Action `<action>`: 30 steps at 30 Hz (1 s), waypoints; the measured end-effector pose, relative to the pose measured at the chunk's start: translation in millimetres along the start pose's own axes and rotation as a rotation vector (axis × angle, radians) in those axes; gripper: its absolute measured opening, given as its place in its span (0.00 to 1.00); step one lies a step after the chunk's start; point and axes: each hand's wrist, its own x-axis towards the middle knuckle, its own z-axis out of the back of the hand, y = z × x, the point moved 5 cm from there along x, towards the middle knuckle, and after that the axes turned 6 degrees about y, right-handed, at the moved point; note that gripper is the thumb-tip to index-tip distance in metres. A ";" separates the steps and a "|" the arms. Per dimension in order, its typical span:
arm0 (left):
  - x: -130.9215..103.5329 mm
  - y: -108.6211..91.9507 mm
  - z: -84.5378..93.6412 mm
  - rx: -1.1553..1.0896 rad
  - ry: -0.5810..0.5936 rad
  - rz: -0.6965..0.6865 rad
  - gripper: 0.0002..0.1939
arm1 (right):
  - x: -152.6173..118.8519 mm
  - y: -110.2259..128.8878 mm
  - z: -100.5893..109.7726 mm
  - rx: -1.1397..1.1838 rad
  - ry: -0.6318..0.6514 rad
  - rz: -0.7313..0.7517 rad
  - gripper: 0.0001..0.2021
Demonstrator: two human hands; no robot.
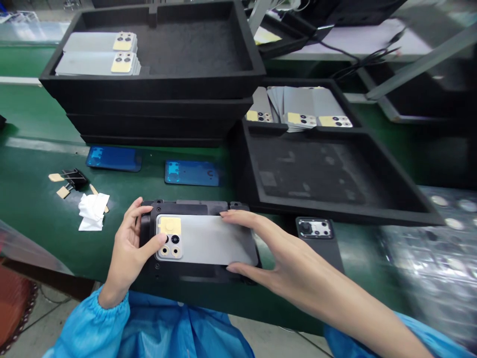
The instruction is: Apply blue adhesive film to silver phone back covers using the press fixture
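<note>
Basically, the silver back panel lies face up in the lower middle of the frame, set in a black fixture on the green table. It is a smooth, pale grey rectangle with rounded corners, plain over most of its length, and a lighter camera block fills its left end. A pale yellow pad with a faint round bump covers the upper part of that block; below it sit two dark round lenses, the left one partly hidden by a thumb, and under them two cream rings with dark centres. The left hand is closed around the fixture's left end, its thumb resting on the camera block. The right hand grips the panel toward its right end, with fingers at the upper long edge and the thumb at the lower one. Two blue panels lie above the fixture, left of centre. At upper left, stacked black trays hold more silver panels in the top one. An open black tray stands at centre right, and another with similar panels is behind it. A crumpled white tissue and a black clip lie at left.
</note>
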 end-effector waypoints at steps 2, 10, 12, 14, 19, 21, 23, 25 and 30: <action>-0.5 1.0 0.6 0.003 0.002 0.000 0.25 | -0.5 -0.2 -0.4 -0.001 -0.002 -0.001 0.30; -0.7 0.5 -0.3 0.009 0.003 0.005 0.25 | 1.3 -4.6 -2.8 -0.006 0.020 -0.016 0.31; -1.1 0.2 -0.8 0.006 0.006 0.011 0.25 | 1.4 -5.7 -3.1 -0.003 0.026 -0.019 0.30; -1.5 0.4 -1.0 0.002 0.008 0.019 0.25 | 0.8 -6.1 -3.2 -0.004 0.028 -0.016 0.30; -2.1 2.2 -0.8 0.003 0.010 0.027 0.24 | -1.2 -3.2 -2.9 -0.019 -0.009 0.014 0.29; -1.9 3.0 -0.8 0.002 0.010 0.028 0.24 | -1.4 -2.1 -2.8 -0.023 -0.024 0.026 0.26; -1.6 3.2 -0.9 0.000 0.008 0.028 0.24 | -1.5 -2.0 -2.7 -0.023 -0.032 0.027 0.25; -1.4 2.7 -1.3 -0.001 0.008 0.029 0.24 | -1.6 -2.8 -2.7 -0.016 -0.029 0.019 0.24; -1.5 0.7 -2.2 0.002 0.004 0.030 0.23 | -1.3 -5.0 -2.7 0.000 0.001 0.004 0.24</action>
